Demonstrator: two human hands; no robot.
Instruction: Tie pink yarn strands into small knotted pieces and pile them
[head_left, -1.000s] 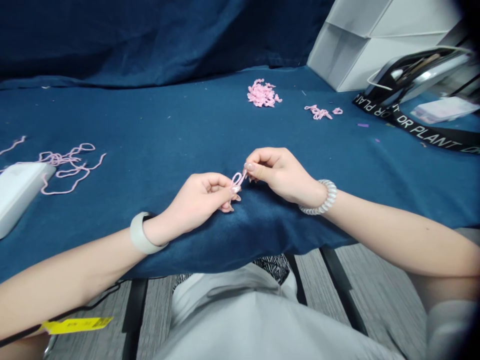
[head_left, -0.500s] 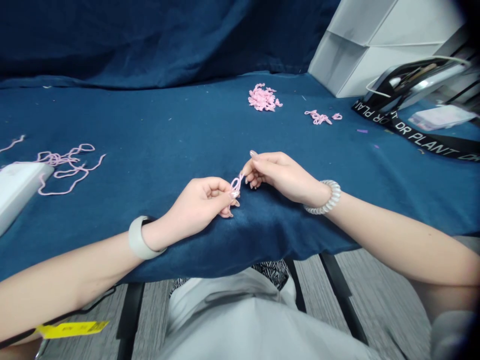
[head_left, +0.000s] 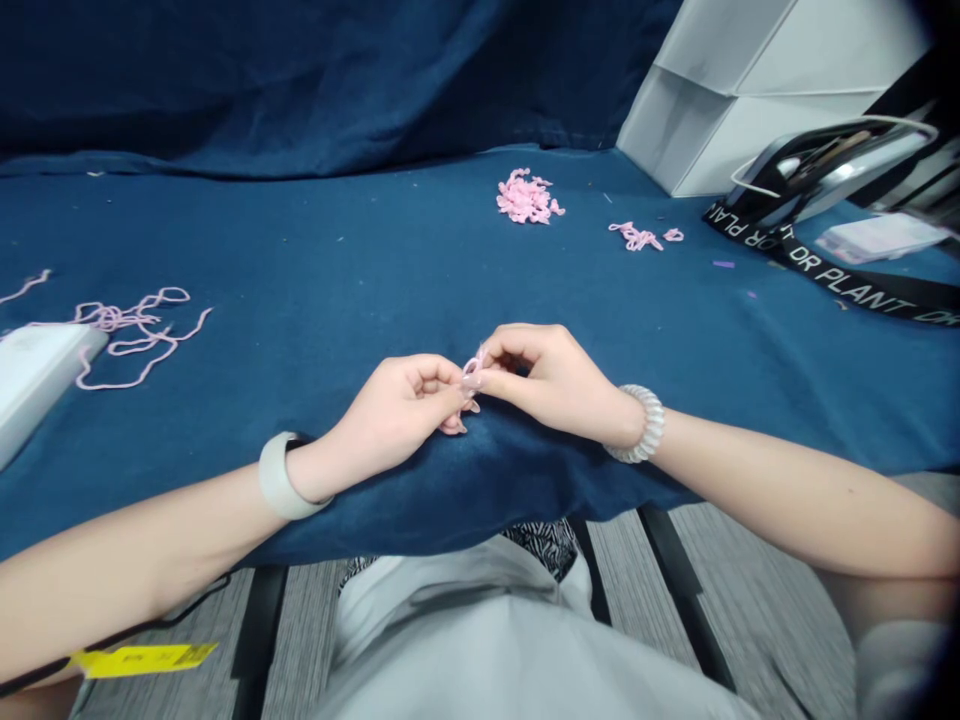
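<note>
A small loop of pink yarn (head_left: 473, 366) is pinched by my left hand (head_left: 409, 405) near the table's front edge. My right hand (head_left: 544, 380) closes on the same loop from the right, its thumb tip against my left thumb. The fingertips hide much of the loop. Farther back on the blue cloth lie a pile of small pink yarn pieces (head_left: 526, 196) and, to its right, a few looser pieces (head_left: 637, 237). Long tangled pink yarn (head_left: 139, 320) rests at the left.
A white box (head_left: 41, 375) stands at the left edge beside the tangled yarn. At the back right are stacked white boxes (head_left: 720, 110), a black pouch with a lettered strap (head_left: 840, 275) and a clear flat case (head_left: 881, 237). A yellow tag (head_left: 150, 659) hangs on a black cord at lower left.
My right hand has moved a little down and left, its thumb coming in to the loop beside my left thumb. My left hand has stayed in place.
</note>
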